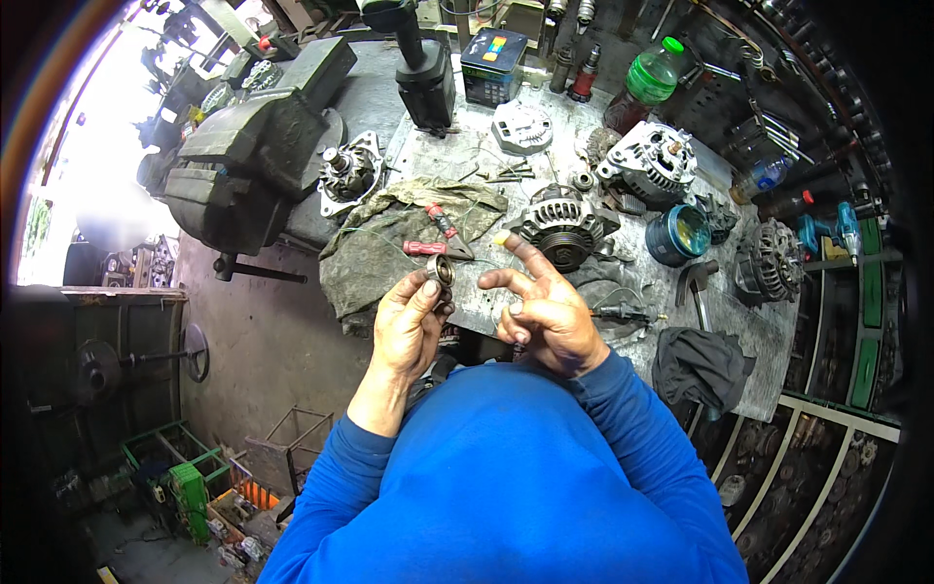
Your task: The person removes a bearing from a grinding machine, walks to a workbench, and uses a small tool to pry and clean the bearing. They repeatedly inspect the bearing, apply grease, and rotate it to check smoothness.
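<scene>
Left hand (409,326) grip closed on a small metal bearing ring (442,270), held at its fingertips. Right hand (545,311) just right of it, fingers spread, grip open and empty. Alternator (562,226) on bench (623,292) lies just beyond.

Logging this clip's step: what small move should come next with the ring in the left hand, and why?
Probably bring the right hand over to the metal ring. The left hand pinches the ring up at its fingertips above the bench edge, while the right hand is beside it with fingers spread, apparently holding nothing.
</scene>
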The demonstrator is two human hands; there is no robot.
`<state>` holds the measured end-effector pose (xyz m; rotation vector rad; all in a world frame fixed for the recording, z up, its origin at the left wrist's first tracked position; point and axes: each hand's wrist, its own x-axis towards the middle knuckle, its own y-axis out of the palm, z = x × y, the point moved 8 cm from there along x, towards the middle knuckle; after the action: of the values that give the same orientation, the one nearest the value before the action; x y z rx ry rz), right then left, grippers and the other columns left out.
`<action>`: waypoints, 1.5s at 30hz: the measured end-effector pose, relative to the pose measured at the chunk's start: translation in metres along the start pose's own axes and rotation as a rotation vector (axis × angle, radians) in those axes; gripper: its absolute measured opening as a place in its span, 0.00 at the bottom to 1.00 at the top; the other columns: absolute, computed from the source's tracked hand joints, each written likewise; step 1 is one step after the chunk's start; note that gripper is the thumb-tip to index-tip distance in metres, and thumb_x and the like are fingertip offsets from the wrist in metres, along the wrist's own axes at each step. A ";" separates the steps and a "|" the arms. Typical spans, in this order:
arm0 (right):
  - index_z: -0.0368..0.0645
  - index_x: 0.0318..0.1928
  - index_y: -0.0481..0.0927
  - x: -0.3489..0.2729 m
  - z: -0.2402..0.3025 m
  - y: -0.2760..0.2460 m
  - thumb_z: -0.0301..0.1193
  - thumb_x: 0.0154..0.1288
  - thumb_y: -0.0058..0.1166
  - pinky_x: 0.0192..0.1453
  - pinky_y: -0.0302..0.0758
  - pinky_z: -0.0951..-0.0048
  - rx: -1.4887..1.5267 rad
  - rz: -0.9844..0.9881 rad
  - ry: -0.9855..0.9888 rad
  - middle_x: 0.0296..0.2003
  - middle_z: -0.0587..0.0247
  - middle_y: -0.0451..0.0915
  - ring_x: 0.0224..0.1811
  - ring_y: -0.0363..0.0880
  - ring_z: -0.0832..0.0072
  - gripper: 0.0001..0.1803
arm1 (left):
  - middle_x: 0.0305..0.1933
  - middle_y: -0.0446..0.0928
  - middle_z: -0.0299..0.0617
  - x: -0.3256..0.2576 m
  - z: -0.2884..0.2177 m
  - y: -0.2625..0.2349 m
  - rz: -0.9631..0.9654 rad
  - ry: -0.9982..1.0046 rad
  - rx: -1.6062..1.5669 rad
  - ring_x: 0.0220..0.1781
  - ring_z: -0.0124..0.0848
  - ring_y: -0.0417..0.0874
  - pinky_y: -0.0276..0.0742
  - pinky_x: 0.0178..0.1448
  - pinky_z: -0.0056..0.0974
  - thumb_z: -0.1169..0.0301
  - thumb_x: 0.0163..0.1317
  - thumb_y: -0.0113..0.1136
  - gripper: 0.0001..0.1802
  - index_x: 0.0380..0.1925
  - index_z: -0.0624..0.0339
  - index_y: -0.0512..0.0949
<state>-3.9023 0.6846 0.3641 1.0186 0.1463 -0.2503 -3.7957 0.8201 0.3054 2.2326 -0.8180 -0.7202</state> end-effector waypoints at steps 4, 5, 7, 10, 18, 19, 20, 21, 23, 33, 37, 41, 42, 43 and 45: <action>0.47 0.81 0.48 -0.005 0.000 -0.013 0.15 0.59 0.52 0.33 0.75 0.77 -0.347 -0.023 -0.040 0.60 0.46 0.74 0.24 0.73 0.81 0.50 | 0.48 0.84 0.37 -0.002 0.003 -0.006 -0.043 -0.046 -0.013 0.48 0.31 0.83 0.78 0.55 0.41 0.70 0.71 0.64 0.10 0.49 0.57 0.81; 0.46 0.81 0.48 -0.007 -0.001 -0.015 0.15 0.59 0.51 0.34 0.74 0.78 -0.467 -0.037 -0.057 0.61 0.46 0.74 0.25 0.73 0.81 0.49 | 0.47 0.84 0.37 -0.002 0.001 -0.007 -0.051 -0.030 -0.004 0.48 0.30 0.83 0.78 0.53 0.40 0.69 0.71 0.65 0.11 0.50 0.58 0.80; 0.43 0.80 0.52 -0.006 -0.001 -0.009 0.16 0.59 0.51 0.33 0.74 0.78 -0.835 -0.011 -0.156 0.61 0.49 0.75 0.25 0.72 0.81 0.47 | 0.46 0.83 0.38 -0.005 0.001 -0.007 -0.078 -0.016 -0.033 0.46 0.30 0.82 0.78 0.52 0.40 0.69 0.70 0.65 0.10 0.49 0.60 0.80; 0.40 0.77 0.60 -0.003 -0.002 0.009 0.17 0.58 0.52 0.34 0.74 0.76 -1.213 0.031 -0.290 0.60 0.54 0.77 0.25 0.72 0.79 0.44 | 0.47 0.86 0.40 -0.004 0.001 -0.003 -0.019 -0.051 -0.094 0.48 0.32 0.86 0.81 0.53 0.39 0.72 0.71 0.64 0.09 0.48 0.61 0.82; 0.47 0.77 0.63 0.001 0.017 0.041 0.20 0.53 0.57 0.55 0.79 0.59 -1.733 -0.066 -0.607 0.61 0.41 0.72 0.53 0.80 0.53 0.46 | 0.51 0.86 0.42 -0.002 0.004 0.000 0.105 -0.050 -0.157 0.53 0.36 0.86 0.82 0.59 0.42 0.73 0.74 0.59 0.10 0.52 0.62 0.82; 0.49 0.77 0.63 0.001 0.016 0.042 0.22 0.54 0.58 0.62 0.75 0.50 -1.783 -0.065 -0.625 0.63 0.37 0.70 0.62 0.74 0.42 0.46 | 0.51 0.86 0.42 -0.002 0.004 0.002 0.128 -0.045 -0.150 0.53 0.36 0.86 0.82 0.60 0.42 0.73 0.75 0.59 0.10 0.52 0.62 0.82; 0.50 0.77 0.63 0.001 0.016 0.045 0.22 0.54 0.58 0.62 0.75 0.50 -1.852 -0.071 -0.668 0.63 0.38 0.70 0.61 0.75 0.42 0.47 | 0.51 0.86 0.42 -0.003 0.003 0.003 0.136 -0.047 -0.147 0.54 0.36 0.87 0.82 0.60 0.43 0.73 0.75 0.59 0.10 0.52 0.62 0.83; 0.51 0.77 0.63 0.000 0.015 0.047 0.22 0.54 0.58 0.61 0.75 0.50 -1.921 -0.075 -0.704 0.63 0.38 0.70 0.60 0.75 0.43 0.47 | 0.51 0.86 0.43 -0.004 0.004 0.004 0.143 -0.052 -0.147 0.54 0.37 0.87 0.82 0.60 0.43 0.73 0.75 0.59 0.10 0.52 0.62 0.83; 0.54 0.78 0.62 0.001 0.013 0.047 0.21 0.53 0.57 0.61 0.74 0.49 -2.026 -0.077 -0.720 0.63 0.38 0.70 0.58 0.76 0.43 0.48 | 0.49 0.85 0.40 -0.004 0.004 0.006 0.142 -0.060 -0.125 0.52 0.34 0.86 0.81 0.59 0.40 0.69 0.75 0.60 0.10 0.51 0.62 0.82; 0.54 0.79 0.61 -0.005 0.009 0.051 0.21 0.52 0.58 0.61 0.74 0.49 -1.973 -0.045 -0.710 0.64 0.37 0.69 0.59 0.75 0.43 0.50 | 0.53 0.85 0.41 -0.006 0.005 0.016 0.190 -0.096 -0.153 0.53 0.35 0.87 0.82 0.59 0.41 0.68 0.77 0.57 0.14 0.56 0.62 0.79; 0.54 0.79 0.60 -0.006 0.007 0.047 0.21 0.53 0.58 0.64 0.74 0.49 -1.951 -0.052 -0.692 0.65 0.37 0.68 0.62 0.74 0.41 0.50 | 0.53 0.85 0.41 -0.007 0.008 0.016 0.199 -0.115 -0.162 0.54 0.36 0.87 0.82 0.59 0.41 0.68 0.77 0.56 0.14 0.57 0.62 0.79; 0.53 0.79 0.59 -0.006 0.007 0.048 0.21 0.54 0.58 0.66 0.73 0.49 -1.924 -0.050 -0.668 0.65 0.37 0.68 0.64 0.73 0.40 0.50 | 0.53 0.85 0.43 -0.008 0.006 0.018 0.192 -0.113 -0.182 0.54 0.37 0.87 0.82 0.59 0.42 0.69 0.77 0.55 0.14 0.57 0.63 0.78; 0.53 0.79 0.59 -0.006 0.007 0.049 0.21 0.54 0.58 0.67 0.73 0.49 -1.918 -0.050 -0.666 0.66 0.37 0.67 0.64 0.73 0.40 0.49 | 0.53 0.85 0.43 -0.008 0.004 0.019 0.185 -0.115 -0.184 0.53 0.37 0.87 0.82 0.60 0.42 0.69 0.77 0.56 0.14 0.57 0.63 0.79; 0.52 0.79 0.59 -0.006 0.007 0.050 0.21 0.54 0.58 0.67 0.73 0.49 -1.904 -0.041 -0.661 0.66 0.37 0.67 0.64 0.72 0.40 0.49 | 0.52 0.85 0.43 -0.008 0.004 0.019 0.164 -0.127 -0.180 0.53 0.37 0.87 0.82 0.60 0.42 0.69 0.76 0.56 0.14 0.56 0.64 0.79; 0.50 0.79 0.58 -0.007 0.007 0.051 0.22 0.54 0.58 0.69 0.72 0.49 -1.869 -0.039 -0.637 0.66 0.37 0.67 0.65 0.71 0.39 0.49 | 0.50 0.85 0.43 -0.008 -0.003 0.022 0.169 -0.102 -0.167 0.52 0.37 0.87 0.82 0.59 0.43 0.69 0.75 0.57 0.13 0.54 0.64 0.80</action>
<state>-3.8950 0.7048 0.4110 -0.9342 -0.1910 -0.3250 -3.8065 0.8137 0.3250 1.9663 -0.9474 -0.7953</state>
